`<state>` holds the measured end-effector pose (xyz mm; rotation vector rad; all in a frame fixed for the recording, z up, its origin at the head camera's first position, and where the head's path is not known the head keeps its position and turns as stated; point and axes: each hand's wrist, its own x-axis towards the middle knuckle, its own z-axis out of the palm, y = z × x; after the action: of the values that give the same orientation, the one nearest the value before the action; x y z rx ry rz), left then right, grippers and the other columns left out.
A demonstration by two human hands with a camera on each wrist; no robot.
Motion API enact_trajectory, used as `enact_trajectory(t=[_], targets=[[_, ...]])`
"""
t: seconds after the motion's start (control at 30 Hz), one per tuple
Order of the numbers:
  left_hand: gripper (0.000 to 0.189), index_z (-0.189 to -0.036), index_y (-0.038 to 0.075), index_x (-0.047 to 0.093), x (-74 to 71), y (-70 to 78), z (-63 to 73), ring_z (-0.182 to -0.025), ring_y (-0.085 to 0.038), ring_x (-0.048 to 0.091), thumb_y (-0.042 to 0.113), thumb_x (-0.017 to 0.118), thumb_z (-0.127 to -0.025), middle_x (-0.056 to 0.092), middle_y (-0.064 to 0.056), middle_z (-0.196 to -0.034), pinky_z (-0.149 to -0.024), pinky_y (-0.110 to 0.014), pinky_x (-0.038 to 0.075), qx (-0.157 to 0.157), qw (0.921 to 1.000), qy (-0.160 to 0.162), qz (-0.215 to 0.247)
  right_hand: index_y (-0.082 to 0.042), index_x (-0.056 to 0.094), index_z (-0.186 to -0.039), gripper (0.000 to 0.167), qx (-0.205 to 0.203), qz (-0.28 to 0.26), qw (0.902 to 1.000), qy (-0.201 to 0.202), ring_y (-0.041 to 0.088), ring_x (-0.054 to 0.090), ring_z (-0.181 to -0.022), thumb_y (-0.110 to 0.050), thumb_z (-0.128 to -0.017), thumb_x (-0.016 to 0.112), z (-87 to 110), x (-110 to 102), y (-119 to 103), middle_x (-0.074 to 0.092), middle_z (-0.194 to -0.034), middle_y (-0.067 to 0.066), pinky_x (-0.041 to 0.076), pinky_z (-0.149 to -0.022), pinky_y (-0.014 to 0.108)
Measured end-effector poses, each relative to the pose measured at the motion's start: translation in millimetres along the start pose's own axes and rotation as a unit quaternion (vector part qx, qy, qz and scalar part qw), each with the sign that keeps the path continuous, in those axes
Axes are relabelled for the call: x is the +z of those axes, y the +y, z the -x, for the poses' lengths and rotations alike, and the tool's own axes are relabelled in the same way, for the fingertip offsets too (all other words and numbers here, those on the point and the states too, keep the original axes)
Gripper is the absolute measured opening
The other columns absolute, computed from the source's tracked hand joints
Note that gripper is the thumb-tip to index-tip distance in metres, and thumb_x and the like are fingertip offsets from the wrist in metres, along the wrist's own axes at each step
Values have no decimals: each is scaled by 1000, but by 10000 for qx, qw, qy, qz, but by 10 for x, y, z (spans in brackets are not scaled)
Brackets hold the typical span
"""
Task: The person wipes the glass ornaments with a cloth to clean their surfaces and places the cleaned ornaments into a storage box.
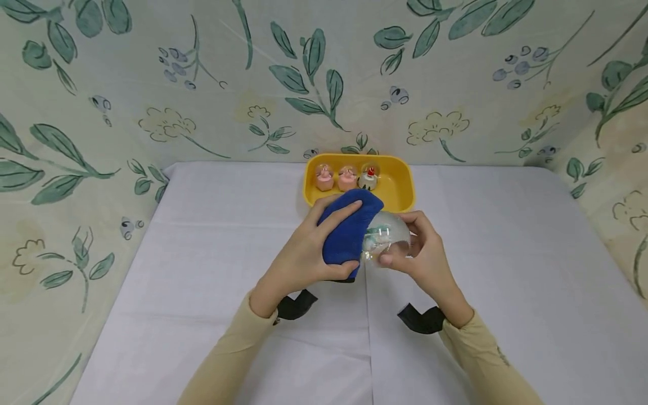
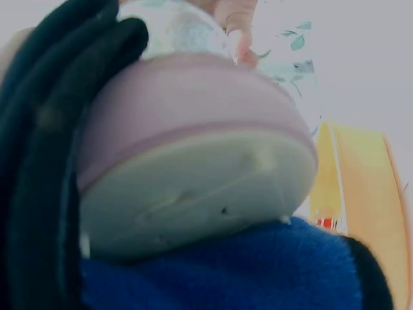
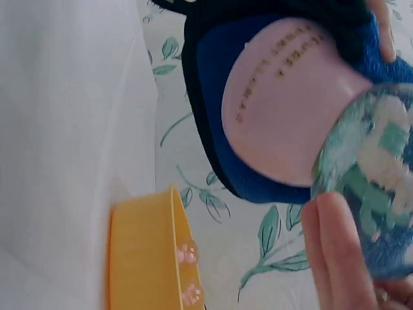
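A snow globe is held in the air between both hands, its clear dome (image 1: 386, 229) pointing to the right. Its pink base (image 3: 277, 103) carries a line of lettering, and the pale underside (image 2: 200, 194) faces the left wrist camera. Through a blue cloth (image 1: 344, 233) with a dark edge, my left hand (image 1: 306, 247) grips the base, thumb below and fingers above. My right hand (image 1: 422, 247) holds the dome from the right with thumb and fingers. Inside the dome, green and white figures (image 3: 381, 168) show. In the head view the cloth hides the base.
Just beyond the hands stands a yellow tray (image 1: 397, 180) near the table's back edge. Three small globe-like figures sit in it: two pink ones (image 1: 324, 178) and a white one with a red top (image 1: 369, 178). A white cloth (image 1: 202, 236) covers the table; leaf-patterned fabric (image 1: 324, 73) hangs behind.
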<state>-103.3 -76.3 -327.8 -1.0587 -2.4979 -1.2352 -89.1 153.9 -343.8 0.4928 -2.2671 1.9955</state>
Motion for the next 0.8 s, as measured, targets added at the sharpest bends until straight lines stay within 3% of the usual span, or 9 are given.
enact_trajectory(t=[0.1, 0.17, 0.23, 0.3, 0.37, 0.47, 0.57, 0.7, 0.8], targets=[[85, -145, 17, 39, 52, 39, 1, -124, -28, 41, 29, 83, -73, 29, -11, -145, -94, -42, 47, 47, 9987, 189, -479, 5, 46, -112, 40, 859, -349, 9948, 414, 15, 62, -77, -1, -79, 67, 0, 62, -29, 52, -105, 13, 55, -65, 25], [86, -145, 17, 39, 67, 53, 5, -124, -28, 41, 29, 83, -73, 30, -12, -145, -94, -42, 47, 11, 9981, 238, -563, 2, 46, -110, 35, 1244, -236, 9905, 531, 14, 63, -73, -8, -82, 64, -3, 85, -58, 53, -103, 14, 55, -64, 26], [86, -145, 17, 39, 62, 49, 10, -124, -28, 42, 28, 84, -72, 30, -11, -145, -94, -42, 47, -55, 9984, 245, -502, 2, 45, -116, 40, 1342, -140, 9901, 387, 15, 63, -74, -14, -84, 64, -2, 77, -82, 53, -106, 16, 55, -65, 26], [86, -145, 18, 39, 37, 30, 11, -123, -29, 42, 27, 84, -73, 29, -10, -145, -93, -44, 47, -144, 9990, 232, -344, -1, 39, -130, 55, 1207, -78, 9927, -1, 23, 63, -84, -13, -85, 68, -1, 48, -93, 50, -116, 20, 56, -69, 28], [85, -145, 18, 40, -2, -2, 10, -124, -30, 41, 26, 84, -73, 28, -10, -146, -93, -45, 47, -230, 9995, 223, -85, -8, 31, -143, 72, 903, -76, 9946, -503, 32, 61, -94, -8, -84, 71, 10, 16, -95, 41, -131, 22, 56, -73, 31], [83, -145, 18, 40, -61, -52, 7, -125, -29, 40, 24, 83, -74, 28, -8, -147, -95, -46, 45, -320, 9986, 178, 393, -15, 24, -150, 92, 296, 106, 9941, -1037, 39, 58, -101, 6, -77, 76, 21, -21, -95, 29, -144, 19, 56, -75, 34], [82, -145, 18, 41, -108, -78, 10, -126, -26, 38, 23, 82, -75, 28, -5, -147, -96, -46, 44, -300, 9964, 103, 789, -10, 31, -147, 97, -486, 741, 9898, -1114, 29, 59, -104, 8, -67, 82, 20, -48, -94, 34, -144, 14, 56, -75, 31], [80, -144, 17, 43, -133, -75, 22, -126, -24, 37, 24, 81, -75, 30, -4, -146, -96, -47, 44, -145, 9960, -48, 875, -3, 37, -141, 94, -1620, 1719, 9665, -1002, 21, 51, -117, -20, -65, 90, -16, -88, -78, 43, -141, 11, 50, -87, 25], [79, -143, 16, 43, -117, -72, 27, -126, -24, 37, 24, 80, -74, 31, -4, -145, -97, -47, 43, -81, 9954, -142, 943, 0, 43, -136, 89, -2173, 1881, 9532, -934, 21, 47, -121, -44, -70, 82, -33, -104, -58, 45, -139, 12, 46, -92, 24]])
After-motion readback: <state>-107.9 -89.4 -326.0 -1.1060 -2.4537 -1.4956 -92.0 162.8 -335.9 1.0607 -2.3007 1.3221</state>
